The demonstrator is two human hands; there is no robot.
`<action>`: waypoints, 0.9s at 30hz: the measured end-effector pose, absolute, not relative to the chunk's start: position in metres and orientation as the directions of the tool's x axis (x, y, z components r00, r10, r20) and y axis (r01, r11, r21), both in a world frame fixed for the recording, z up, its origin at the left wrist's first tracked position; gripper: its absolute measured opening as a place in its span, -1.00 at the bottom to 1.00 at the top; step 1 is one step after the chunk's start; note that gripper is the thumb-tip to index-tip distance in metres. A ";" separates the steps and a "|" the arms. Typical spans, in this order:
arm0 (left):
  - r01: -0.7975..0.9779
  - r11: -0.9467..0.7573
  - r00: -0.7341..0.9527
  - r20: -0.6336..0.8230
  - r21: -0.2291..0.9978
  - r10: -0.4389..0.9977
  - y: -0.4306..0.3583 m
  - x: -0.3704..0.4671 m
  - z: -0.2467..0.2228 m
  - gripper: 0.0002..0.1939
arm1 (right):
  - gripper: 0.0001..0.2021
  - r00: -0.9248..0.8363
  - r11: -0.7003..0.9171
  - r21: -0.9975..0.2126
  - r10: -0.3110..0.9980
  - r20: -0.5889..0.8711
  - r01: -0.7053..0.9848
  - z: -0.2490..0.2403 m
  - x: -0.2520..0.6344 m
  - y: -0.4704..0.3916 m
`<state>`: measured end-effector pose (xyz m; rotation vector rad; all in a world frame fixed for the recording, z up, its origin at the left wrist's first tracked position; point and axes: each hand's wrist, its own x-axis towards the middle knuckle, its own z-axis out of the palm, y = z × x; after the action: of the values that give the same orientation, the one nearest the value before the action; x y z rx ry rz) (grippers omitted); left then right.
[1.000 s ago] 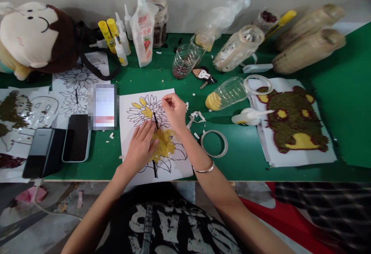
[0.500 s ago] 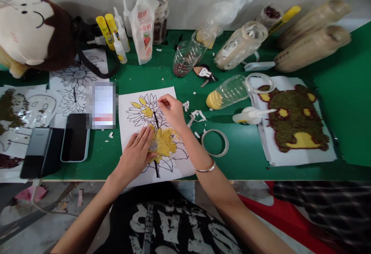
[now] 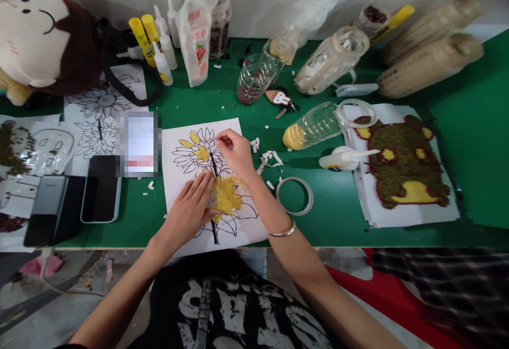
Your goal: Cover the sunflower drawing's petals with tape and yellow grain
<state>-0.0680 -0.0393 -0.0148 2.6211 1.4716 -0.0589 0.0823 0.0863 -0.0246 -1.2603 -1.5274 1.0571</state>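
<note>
Head view: the flower sheet (image 3: pixel 242 221) lies at the green bench's (image 3: pixel 338 221) near edge, little changed from half a second ago. The left hand (image 3: pixel 191 208) stays flat, fingers spread, on yellow grain (image 3: pixel 226 192); the right hand (image 3: pixel 236 150) pinches closed over the upper petals.

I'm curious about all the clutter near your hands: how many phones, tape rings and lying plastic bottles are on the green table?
Phones: 2
Tape rings: 2
Lying bottles: 3
Total: 7
</note>
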 end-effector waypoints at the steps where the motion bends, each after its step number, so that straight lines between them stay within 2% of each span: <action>1: 0.837 -0.538 0.546 -0.104 0.094 0.831 -0.040 -0.070 -0.014 -0.30 | -0.95 -0.114 0.129 -0.958 0.988 0.103 0.256 -0.024 0.083 0.086; 7: 0.796 -0.602 0.605 -0.118 0.060 0.788 -0.050 -0.085 -0.009 -0.35 | -0.95 -0.115 0.125 -0.954 0.989 0.097 0.274 -0.023 0.083 0.086; 14: 0.863 -0.503 0.504 -0.097 0.038 0.858 -0.045 -0.086 -0.010 -0.32 | -0.95 -0.116 0.123 -0.952 0.989 0.093 0.280 -0.024 0.083 0.087; 23: 0.770 -0.634 0.638 -0.094 0.072 0.765 -0.045 -0.087 -0.008 -0.40 | -0.95 -0.120 0.107 -0.948 0.990 0.073 0.301 -0.024 0.084 0.086; 27: 0.812 -0.581 0.583 -0.084 0.047 0.808 -0.038 -0.094 -0.008 -0.37 | -0.95 -0.120 0.107 -0.948 0.990 0.074 0.298 -0.025 0.083 0.087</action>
<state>-0.0937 -0.0378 -0.0081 2.7232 1.3969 -0.0812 0.0832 0.0870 -0.0247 -1.3077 -1.5586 1.0554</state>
